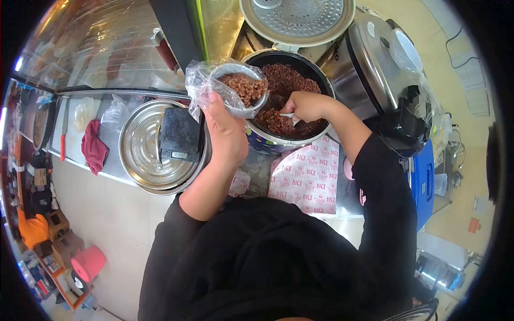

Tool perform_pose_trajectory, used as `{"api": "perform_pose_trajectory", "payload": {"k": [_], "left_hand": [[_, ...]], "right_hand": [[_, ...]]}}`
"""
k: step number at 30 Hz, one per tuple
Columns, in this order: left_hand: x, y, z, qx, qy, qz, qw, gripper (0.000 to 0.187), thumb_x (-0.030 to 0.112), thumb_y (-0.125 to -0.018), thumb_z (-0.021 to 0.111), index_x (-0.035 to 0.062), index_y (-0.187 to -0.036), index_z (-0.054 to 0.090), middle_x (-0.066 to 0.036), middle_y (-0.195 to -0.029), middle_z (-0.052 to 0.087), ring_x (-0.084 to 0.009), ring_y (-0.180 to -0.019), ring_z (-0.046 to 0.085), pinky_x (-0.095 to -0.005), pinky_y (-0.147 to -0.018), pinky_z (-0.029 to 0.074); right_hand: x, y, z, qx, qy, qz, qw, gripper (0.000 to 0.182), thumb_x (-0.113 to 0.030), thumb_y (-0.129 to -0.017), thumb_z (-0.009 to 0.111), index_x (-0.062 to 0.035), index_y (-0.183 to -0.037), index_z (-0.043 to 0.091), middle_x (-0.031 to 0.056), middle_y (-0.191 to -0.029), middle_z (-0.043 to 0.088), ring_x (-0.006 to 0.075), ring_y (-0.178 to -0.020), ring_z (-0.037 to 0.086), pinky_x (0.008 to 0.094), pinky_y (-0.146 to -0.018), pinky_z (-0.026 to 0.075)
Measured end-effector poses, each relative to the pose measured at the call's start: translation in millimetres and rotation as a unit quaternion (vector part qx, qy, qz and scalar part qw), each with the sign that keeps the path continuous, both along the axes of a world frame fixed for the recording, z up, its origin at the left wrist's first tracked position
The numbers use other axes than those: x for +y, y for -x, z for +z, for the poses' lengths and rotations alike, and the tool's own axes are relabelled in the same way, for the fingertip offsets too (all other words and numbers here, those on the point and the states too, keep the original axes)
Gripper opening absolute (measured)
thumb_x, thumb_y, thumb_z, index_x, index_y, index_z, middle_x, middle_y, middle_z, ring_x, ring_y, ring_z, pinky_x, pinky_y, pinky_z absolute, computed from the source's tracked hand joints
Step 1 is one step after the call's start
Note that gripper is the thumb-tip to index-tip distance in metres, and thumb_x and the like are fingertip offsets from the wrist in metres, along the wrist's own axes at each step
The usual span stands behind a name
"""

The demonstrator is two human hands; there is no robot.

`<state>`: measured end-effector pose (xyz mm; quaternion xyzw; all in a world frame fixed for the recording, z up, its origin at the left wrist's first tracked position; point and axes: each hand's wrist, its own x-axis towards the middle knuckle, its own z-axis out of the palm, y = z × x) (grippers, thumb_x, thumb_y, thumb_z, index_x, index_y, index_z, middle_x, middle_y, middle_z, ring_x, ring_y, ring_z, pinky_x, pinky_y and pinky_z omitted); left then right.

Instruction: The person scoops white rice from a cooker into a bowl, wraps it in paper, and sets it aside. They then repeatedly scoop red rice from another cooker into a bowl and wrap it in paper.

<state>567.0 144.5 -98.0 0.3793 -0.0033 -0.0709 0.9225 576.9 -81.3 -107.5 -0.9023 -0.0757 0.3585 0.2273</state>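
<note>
My left hand (229, 131) is closed on a small bowl (247, 113) lined with a clear plastic bag (198, 85). Reddish-brown cooked rice (243, 85) fills part of this bowl, which is held over the left rim of an uncovered rice cooker (267, 143). Inside the cooker, more of the same rice (292, 77) is heaped toward the back. My right hand (309, 106) reaches into the pot, its fingers wrapped around the white handle of a rice paddle (289, 115). Rice and my hand hide the paddle's far end.
The cooker's raised lid (300, 21) stands behind it. At right is a second, closed rice cooker (369, 59). Left of my arm, a large steel lid (142, 144) bears a black flat object (181, 134). Printed paper (308, 179) lies in front; a red-handled knife (62, 147) and maroon cloth (92, 147) sit far left.
</note>
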Motion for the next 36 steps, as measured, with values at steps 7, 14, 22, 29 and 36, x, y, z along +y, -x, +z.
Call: {"api": "perform_pose_trajectory", "payload": {"k": [7, 14, 22, 29, 36], "left_hand": [[11, 2, 18, 0.083, -0.052, -0.007, 0.995, 0.054, 0.048, -0.100, 0.036, 0.0083, -0.137, 0.037, -0.009, -0.132, 0.050, -0.0214, -0.120, 0.050, -0.0382, -0.101, 0.039], [17, -3, 37, 0.064, -0.231, -0.093, 0.966, 0.058, 0.044, -0.099, 0.043, 0.0036, -0.139, 0.032, -0.015, -0.134, 0.044, -0.0257, -0.121, 0.050, -0.0430, -0.100, 0.043], [-33, 3, 28, 0.117, -0.044, -0.271, 0.955, 0.051, 0.044, -0.103, 0.028, 0.0075, -0.139, 0.036, -0.012, -0.135, 0.049, -0.0284, -0.124, 0.051, -0.0463, -0.100, 0.047], [-40, -2, 29, 0.111, -0.063, -0.256, 0.958, 0.041, 0.042, -0.104, 0.027, 0.0145, -0.135, 0.031, -0.011, -0.126, 0.052, -0.0255, -0.114, 0.056, -0.0440, -0.091, 0.052], [-31, -13, 22, 0.066, -0.056, -0.230, 0.969, 0.046, 0.042, -0.104, 0.027, 0.0085, -0.133, 0.038, -0.012, -0.126, 0.054, -0.0270, -0.115, 0.057, -0.0469, -0.095, 0.051]], "right_hand": [[-1, 6, 29, 0.069, -0.066, -0.145, 0.985, 0.037, 0.006, -0.082, 0.057, -0.0034, -0.115, 0.068, -0.0009, -0.071, 0.060, 0.0077, -0.052, 0.046, 0.0269, -0.049, 0.040], [-19, 39, 58, -0.054, -0.141, -0.324, 0.934, 0.035, 0.007, -0.082, 0.055, -0.0010, -0.113, 0.068, 0.0015, -0.079, 0.065, 0.0072, -0.051, 0.046, 0.0241, -0.048, 0.041], [35, 73, 82, -0.456, -0.024, -0.243, 0.856, 0.048, 0.004, -0.078, 0.050, -0.0054, -0.124, 0.058, 0.0154, -0.112, 0.061, 0.0351, -0.088, 0.065, 0.0421, -0.075, 0.052], [77, 96, 82, -0.471, 0.038, -0.198, 0.859, 0.051, 0.003, -0.074, 0.055, -0.0067, -0.124, 0.053, 0.0104, -0.113, 0.059, 0.0332, -0.087, 0.064, 0.0427, -0.072, 0.053], [59, 86, 90, -0.500, -0.008, -0.186, 0.846, 0.045, 0.004, -0.079, 0.054, -0.0094, -0.122, 0.060, 0.0086, -0.097, 0.066, 0.0336, -0.083, 0.065, 0.0429, -0.070, 0.052]]}}
